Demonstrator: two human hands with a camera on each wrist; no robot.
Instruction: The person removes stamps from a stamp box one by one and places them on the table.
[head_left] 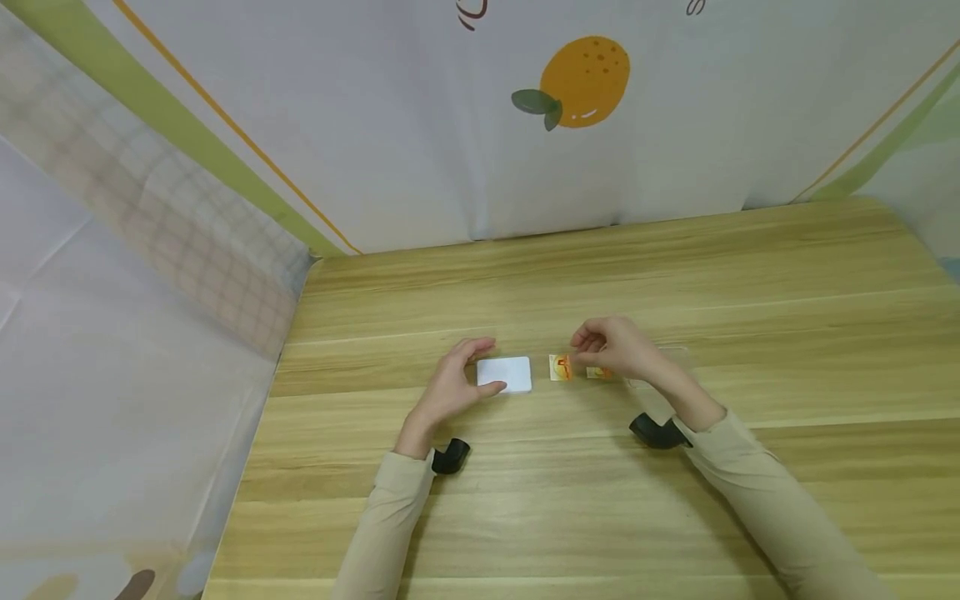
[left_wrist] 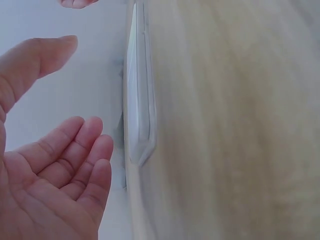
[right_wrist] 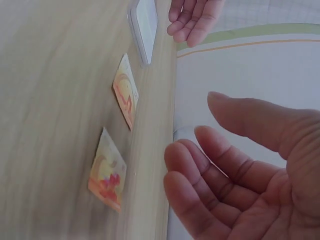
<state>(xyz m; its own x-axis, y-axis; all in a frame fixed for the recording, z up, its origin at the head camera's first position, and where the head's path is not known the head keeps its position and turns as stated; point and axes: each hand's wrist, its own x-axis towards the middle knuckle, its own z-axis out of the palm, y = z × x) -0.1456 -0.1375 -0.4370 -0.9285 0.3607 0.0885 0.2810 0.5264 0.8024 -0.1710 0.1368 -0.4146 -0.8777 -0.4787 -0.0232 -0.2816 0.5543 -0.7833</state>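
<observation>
A flat white rectangular case [head_left: 504, 375] with a clear rim lies on the wooden table. My left hand [head_left: 450, 385] is at its left end, thumb near the front edge and fingers near the back edge; in the left wrist view the fingers stand relaxed and apart. To the right of the case lie two small orange-and-yellow printed squares, a left one [right_wrist: 125, 92] and a right one [right_wrist: 108, 172]. Over the right square hovers my right hand [head_left: 617, 346], loosely curled with nothing in it, partly covering that square in the head view.
A thin transparent rectangular piece [head_left: 673, 357] lies right of the squares, partly behind the right forearm. Black curved wrist mounts [head_left: 452, 457] sit below both hands. A white curtain [head_left: 420, 167] with a printed orange fruit hangs along the table's back edge.
</observation>
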